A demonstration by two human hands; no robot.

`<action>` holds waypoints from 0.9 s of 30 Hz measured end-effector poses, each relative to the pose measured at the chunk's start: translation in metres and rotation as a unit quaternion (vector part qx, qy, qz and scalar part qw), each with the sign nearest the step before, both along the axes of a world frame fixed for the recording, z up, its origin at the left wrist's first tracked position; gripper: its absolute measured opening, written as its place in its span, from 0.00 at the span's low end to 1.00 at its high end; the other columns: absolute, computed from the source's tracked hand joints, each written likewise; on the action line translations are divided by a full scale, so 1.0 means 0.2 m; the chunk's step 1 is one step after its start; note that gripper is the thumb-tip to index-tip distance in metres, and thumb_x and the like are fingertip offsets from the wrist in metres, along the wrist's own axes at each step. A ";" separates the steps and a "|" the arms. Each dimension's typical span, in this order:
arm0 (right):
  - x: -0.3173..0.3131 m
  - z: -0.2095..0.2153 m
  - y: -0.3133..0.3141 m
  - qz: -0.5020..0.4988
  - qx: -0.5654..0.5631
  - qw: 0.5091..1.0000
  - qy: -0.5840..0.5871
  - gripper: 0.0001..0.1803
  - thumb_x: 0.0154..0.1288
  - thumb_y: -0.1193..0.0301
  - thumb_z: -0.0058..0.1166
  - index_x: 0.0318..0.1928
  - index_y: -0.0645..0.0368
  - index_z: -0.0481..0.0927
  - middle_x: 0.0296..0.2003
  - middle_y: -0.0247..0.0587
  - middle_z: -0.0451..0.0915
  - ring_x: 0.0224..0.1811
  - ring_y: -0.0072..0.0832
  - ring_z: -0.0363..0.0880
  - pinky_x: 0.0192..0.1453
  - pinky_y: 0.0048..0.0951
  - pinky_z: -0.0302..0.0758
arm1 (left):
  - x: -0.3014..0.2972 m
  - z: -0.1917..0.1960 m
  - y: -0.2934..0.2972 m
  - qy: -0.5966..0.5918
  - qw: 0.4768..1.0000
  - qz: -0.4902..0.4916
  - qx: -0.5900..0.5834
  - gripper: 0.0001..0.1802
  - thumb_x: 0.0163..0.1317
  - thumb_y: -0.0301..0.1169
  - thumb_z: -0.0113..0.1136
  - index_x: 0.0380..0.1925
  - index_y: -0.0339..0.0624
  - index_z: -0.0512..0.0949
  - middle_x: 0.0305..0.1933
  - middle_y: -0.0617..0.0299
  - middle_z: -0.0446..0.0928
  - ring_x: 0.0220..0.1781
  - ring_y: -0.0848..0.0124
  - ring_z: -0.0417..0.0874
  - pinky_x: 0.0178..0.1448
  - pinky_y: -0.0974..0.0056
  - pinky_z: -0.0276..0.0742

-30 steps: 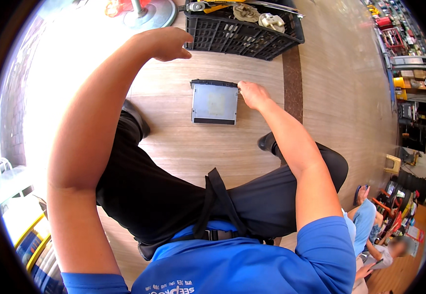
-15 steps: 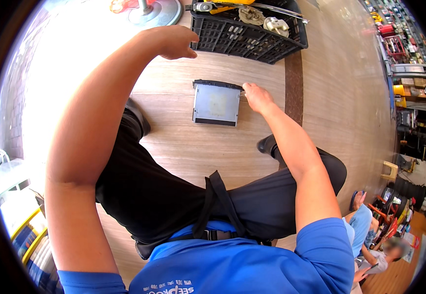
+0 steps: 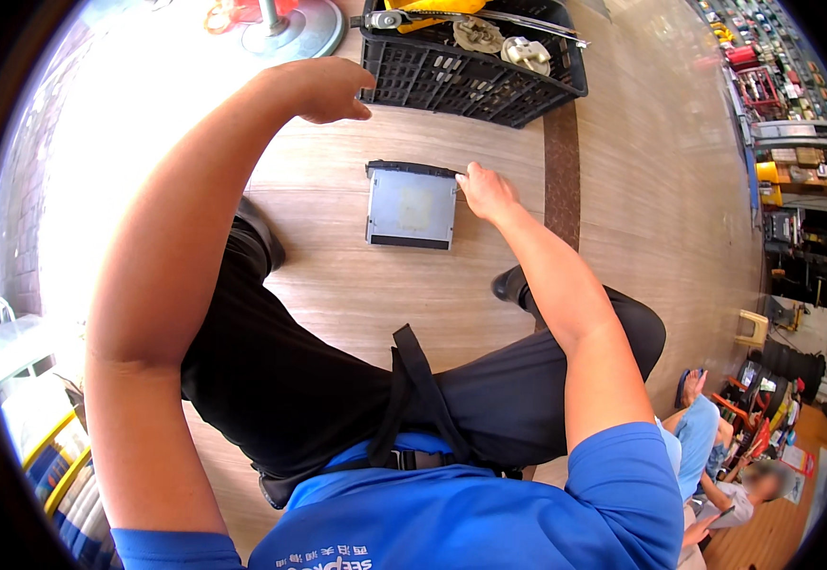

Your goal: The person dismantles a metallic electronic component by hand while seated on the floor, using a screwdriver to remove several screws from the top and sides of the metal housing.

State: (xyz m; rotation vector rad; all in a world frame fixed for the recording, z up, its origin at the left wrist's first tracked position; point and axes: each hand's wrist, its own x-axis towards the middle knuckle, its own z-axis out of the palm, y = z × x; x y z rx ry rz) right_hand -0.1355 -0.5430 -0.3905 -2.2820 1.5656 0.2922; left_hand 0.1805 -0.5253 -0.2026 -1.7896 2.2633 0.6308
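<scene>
- Flat rectangular grey metal unit with black front edge (image 3: pixel 411 205) lies flat on the pale wood-plank floor (image 3: pixel 356 294), between the person's knees and the crate, lid side up, no readable label visible from here.
- Black plastic lattice crate (image 3: pixel 471 71) sits on the floor just beyond the unit, at the top of the view; holds metal parts: a round pulley-like piece (image 3: pixel 475 34), a pale cast piece (image 3: pixel 526 52), a yellow item (image 3: pixel 432 6) at the far rim, a thin metal rod (image 3: pixel 518 24) lying across the top.
- Round grey fan base with pole (image 3: pixel 292 30) stands left of the crate, red-orange thing beside it, overexposed.
- Dark brown strip (image 3: pixel 560 161) runs across the floor planks right of the unit.
- Far right: shop shelves with small coloured packages (image 3: pixel 751 66), too small to tell; a seated person in blue (image 3: pixel 708 446) at lower right.
- Right hand (image 3: pixel 486 190): arm stretched forward and down, fingers curled on the unit's top right corner, touching its black edge; grip looks light, fingertips pinching the edge rather than a full grasp.
- Left hand (image 3: pixel 323 87): arm raised, elbow bent, hand hanging loose, palm down, half curled, holding nothing; hovers near the crate's left front corner, not clearly touching it.
- Person sits low, dark trousers, blue shirt, black strap across lap.
</scene>
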 end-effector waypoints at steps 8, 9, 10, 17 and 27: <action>-0.07 -0.09 -0.06 0.033 0.039 0.998 -0.022 0.10 0.72 0.65 0.47 0.47 0.57 0.72 0.41 0.53 0.82 0.46 0.55 0.79 0.49 0.51 0.76 | -0.01 0.00 -0.01 0.001 1.000 -0.004 -0.014 0.28 0.68 0.42 0.58 0.66 0.45 0.69 0.65 0.51 0.73 0.64 0.54 0.75 0.67 0.54 0.71; -0.08 -0.10 -0.05 0.063 0.020 0.998 -0.021 0.10 0.72 0.66 0.47 0.47 0.57 0.72 0.41 0.53 0.82 0.46 0.54 0.79 0.49 0.51 0.76 | -0.01 -0.01 0.00 -0.002 1.000 -0.005 -0.013 0.28 0.68 0.42 0.58 0.66 0.45 0.69 0.65 0.51 0.73 0.64 0.54 0.75 0.67 0.54 0.71; -0.07 -0.08 -0.05 0.095 -0.001 0.995 -0.017 0.09 0.71 0.67 0.47 0.47 0.57 0.72 0.42 0.52 0.82 0.46 0.54 0.79 0.50 0.51 0.76 | -0.01 -0.02 0.00 -0.002 1.000 0.000 -0.017 0.28 0.68 0.42 0.58 0.66 0.45 0.69 0.65 0.51 0.73 0.64 0.54 0.75 0.67 0.54 0.71; -0.01 0.05 -0.01 -0.001 0.021 0.999 0.030 0.10 0.70 0.68 0.48 0.47 0.59 0.71 0.42 0.56 0.82 0.48 0.55 0.79 0.50 0.52 0.75 | -0.01 0.01 0.00 0.001 1.000 -0.001 0.003 0.29 0.68 0.43 0.58 0.66 0.46 0.69 0.64 0.51 0.73 0.64 0.53 0.75 0.67 0.53 0.71; -0.08 -0.04 -0.05 0.021 -0.006 0.997 -0.081 0.12 0.68 0.63 0.55 0.42 0.59 0.75 0.39 0.52 0.83 0.46 0.52 0.80 0.48 0.49 0.76 | -0.02 0.00 0.00 -0.010 1.000 -0.005 -0.014 0.28 0.68 0.42 0.58 0.66 0.47 0.69 0.63 0.51 0.75 0.63 0.53 0.76 0.65 0.54 0.72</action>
